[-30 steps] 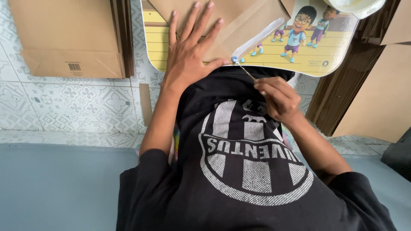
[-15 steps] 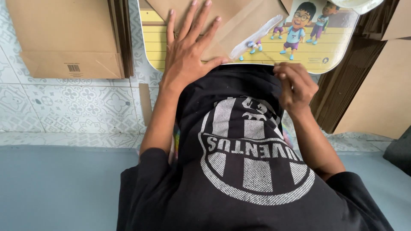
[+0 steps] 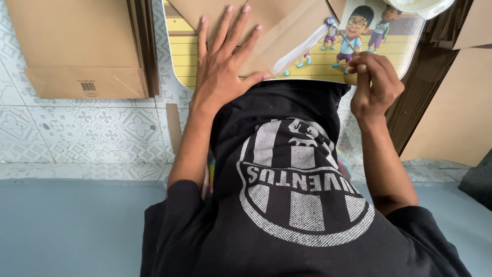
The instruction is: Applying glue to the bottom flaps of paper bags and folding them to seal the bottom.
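The left hand [image 3: 223,66] presses flat, fingers spread, on the folded brown paper sheet [image 3: 266,20], while the right hand [image 3: 374,84] pinches a thin white strip [image 3: 300,48] above the yellow cartoon-printed tray [image 3: 328,64].

Small table [image 3: 389,54] with the cartoon print: top edge cut off by the frame, near edge hidden behind the black shirt [image 3: 287,205]. Brown paper sheet [image 3: 277,20] runs out of frame at the top; part of it is under the left hand [image 3: 223,66]. Right hand [image 3: 376,84] fingertips are pinched together, and whatever is between them is too thin to make out. White strip [image 3: 302,48]: lower end vanishes behind the shirt. White bowl [image 3: 425,6] at top right is mostly cropped. Flat paper bag [image 3: 77,51] at left is cut by the top edge. Legs fully hidden.
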